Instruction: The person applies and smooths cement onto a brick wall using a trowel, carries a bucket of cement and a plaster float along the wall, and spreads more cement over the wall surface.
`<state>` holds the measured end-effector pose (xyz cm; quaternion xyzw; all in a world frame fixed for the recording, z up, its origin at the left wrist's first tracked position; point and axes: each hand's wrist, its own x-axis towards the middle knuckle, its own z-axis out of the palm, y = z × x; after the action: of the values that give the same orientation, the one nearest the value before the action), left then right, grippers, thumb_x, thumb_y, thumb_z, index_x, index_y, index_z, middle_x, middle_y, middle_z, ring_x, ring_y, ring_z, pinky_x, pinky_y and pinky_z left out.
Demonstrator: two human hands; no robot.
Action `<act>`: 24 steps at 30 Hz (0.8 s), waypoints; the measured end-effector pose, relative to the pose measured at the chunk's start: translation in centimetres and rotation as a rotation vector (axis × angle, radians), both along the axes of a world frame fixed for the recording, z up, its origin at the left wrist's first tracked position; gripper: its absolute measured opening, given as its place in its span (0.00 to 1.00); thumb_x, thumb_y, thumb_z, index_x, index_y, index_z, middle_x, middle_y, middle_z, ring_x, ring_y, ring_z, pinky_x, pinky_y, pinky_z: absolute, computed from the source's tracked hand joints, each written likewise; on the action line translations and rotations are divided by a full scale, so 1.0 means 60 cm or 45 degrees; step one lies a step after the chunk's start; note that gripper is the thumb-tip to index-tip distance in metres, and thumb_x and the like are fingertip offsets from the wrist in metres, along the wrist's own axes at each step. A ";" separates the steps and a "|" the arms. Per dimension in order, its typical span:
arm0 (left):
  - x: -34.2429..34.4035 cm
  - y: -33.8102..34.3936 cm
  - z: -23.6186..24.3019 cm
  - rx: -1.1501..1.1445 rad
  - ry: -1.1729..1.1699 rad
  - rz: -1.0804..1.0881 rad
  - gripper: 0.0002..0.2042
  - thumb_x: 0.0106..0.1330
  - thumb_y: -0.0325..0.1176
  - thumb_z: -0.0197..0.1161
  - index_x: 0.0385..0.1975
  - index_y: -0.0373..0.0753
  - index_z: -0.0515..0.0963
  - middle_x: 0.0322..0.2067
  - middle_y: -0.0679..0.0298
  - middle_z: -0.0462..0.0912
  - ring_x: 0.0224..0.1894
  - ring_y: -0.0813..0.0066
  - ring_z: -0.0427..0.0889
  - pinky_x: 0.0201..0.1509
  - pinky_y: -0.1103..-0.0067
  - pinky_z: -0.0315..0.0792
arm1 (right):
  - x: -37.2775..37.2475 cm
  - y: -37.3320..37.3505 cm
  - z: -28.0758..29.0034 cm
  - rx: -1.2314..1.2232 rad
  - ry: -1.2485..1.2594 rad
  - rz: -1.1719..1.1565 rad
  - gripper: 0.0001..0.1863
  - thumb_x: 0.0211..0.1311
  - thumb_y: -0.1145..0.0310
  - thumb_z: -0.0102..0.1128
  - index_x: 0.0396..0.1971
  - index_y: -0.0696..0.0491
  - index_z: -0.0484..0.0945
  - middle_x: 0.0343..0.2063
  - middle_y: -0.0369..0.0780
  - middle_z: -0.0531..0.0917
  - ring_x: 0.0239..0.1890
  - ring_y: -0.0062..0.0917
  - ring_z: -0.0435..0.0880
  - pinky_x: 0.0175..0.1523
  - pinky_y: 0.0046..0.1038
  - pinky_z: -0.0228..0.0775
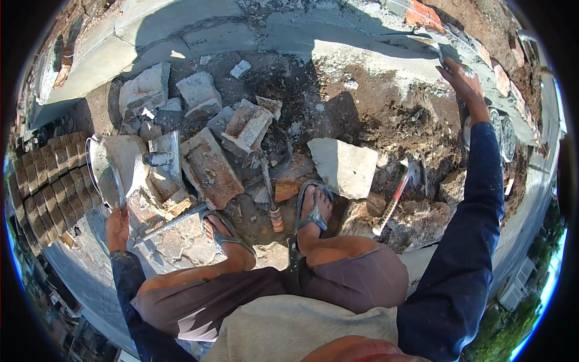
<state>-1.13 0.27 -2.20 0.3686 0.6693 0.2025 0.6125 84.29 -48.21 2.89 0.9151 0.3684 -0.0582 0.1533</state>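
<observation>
My right hand (465, 84) is far off to the right, its fingers wrapped round the handle of a trowel. The trowel's blade (416, 42) lies along the grey mortared wall (350, 33). Low on the left, my left hand (118, 228) is closed at the lower end of a thin grey strip (116, 181); whether this is a tool or part of the whitish bucket (129, 154) cannot be made out. The bucket sits tilted just beyond that hand. Beside it a plastering float (172, 154) with a black handle leans among the bricks.
Broken bricks (211, 169) and a pale slab (344, 166) lie round my sandalled feet. A wooden-handled trowel (270, 193), a red-handled hammer (395, 199) and a metal bar (172, 223) rest on the rubble. Stacked brown blocks (54, 181) stand left; a string (422, 19) runs along the wall.
</observation>
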 end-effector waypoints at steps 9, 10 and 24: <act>0.015 -0.006 -0.008 0.018 0.033 0.038 0.14 0.69 0.34 0.55 0.49 0.34 0.70 0.44 0.61 0.78 0.47 0.72 0.78 0.46 0.81 0.73 | 0.036 -0.096 -0.002 0.361 -0.314 -0.020 0.22 0.61 0.48 0.54 0.47 0.48 0.76 0.41 0.42 0.82 0.42 0.39 0.81 0.46 0.35 0.72; 0.011 -0.008 0.001 0.048 0.035 0.057 0.14 0.68 0.33 0.55 0.48 0.32 0.70 0.43 0.59 0.78 0.45 0.71 0.79 0.46 0.81 0.74 | -0.012 -0.057 -0.010 0.330 -0.190 0.022 0.21 0.61 0.48 0.54 0.44 0.48 0.76 0.38 0.42 0.81 0.40 0.39 0.81 0.44 0.36 0.73; 0.025 -0.013 -0.006 0.070 -0.033 0.103 0.11 0.68 0.31 0.55 0.45 0.31 0.71 0.39 0.59 0.79 0.40 0.71 0.79 0.45 0.79 0.75 | -0.098 0.093 -0.031 0.124 0.129 -0.145 0.28 0.63 0.39 0.40 0.59 0.34 0.67 0.55 0.35 0.75 0.56 0.31 0.74 0.60 0.35 0.62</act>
<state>0.38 -0.52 -2.57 0.3553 0.6698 0.2501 0.6022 78.44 -42.61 1.00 0.9369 0.3253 -0.0951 0.0862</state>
